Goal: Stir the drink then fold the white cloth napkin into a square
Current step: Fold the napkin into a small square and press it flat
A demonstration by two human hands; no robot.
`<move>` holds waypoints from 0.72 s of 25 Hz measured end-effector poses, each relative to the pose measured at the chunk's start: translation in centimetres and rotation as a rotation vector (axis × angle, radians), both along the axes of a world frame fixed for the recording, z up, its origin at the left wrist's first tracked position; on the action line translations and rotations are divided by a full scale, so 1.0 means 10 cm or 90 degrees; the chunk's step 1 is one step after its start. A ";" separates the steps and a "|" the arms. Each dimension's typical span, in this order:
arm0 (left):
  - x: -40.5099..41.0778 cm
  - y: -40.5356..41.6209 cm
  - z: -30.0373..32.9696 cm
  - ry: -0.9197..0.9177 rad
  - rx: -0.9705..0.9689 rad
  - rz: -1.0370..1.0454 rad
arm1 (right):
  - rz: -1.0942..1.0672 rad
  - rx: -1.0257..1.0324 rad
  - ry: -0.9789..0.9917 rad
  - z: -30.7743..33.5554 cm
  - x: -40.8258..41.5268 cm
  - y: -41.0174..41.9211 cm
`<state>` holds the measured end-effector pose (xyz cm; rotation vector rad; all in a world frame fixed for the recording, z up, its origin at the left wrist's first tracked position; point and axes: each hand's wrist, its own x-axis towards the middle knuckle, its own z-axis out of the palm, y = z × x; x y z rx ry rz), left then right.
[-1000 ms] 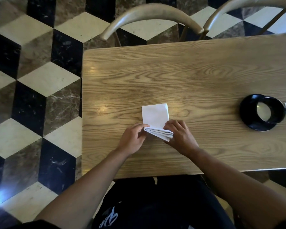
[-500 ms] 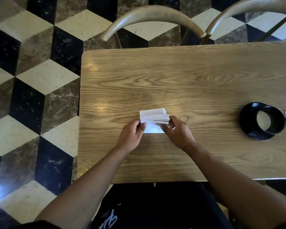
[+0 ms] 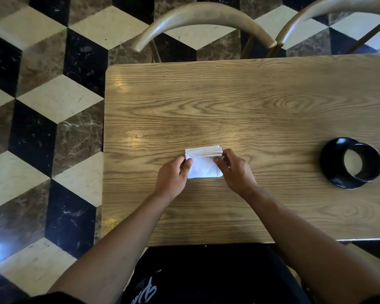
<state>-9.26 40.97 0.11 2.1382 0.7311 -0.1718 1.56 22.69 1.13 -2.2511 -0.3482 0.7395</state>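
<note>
A café: wooden table, curved chairs, patterned marble floor

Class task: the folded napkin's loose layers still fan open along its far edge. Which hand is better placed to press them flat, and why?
Probably the right hand: its fingertips sit at the far right corner of the napkin, right beside the fanned layers. The left hand pinches the left edge lower down, steadying it.
</note>
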 end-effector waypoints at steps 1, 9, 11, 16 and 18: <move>0.01 -0.01 0.00 0.007 0.013 0.002 | 0.001 -0.013 0.004 0.00 0.01 0.01; 0.14 -0.07 -0.04 0.072 0.046 0.039 | -0.081 -0.103 0.058 0.04 0.02 0.14; 0.17 -0.10 -0.02 0.108 0.027 0.086 | -0.111 -0.113 0.085 0.03 0.04 0.17; 0.23 -0.15 0.03 0.148 -0.012 0.166 | -0.166 -0.131 0.126 0.03 0.05 0.24; 0.25 -0.17 0.04 0.151 -0.002 0.165 | -0.184 -0.143 0.131 0.03 0.06 0.25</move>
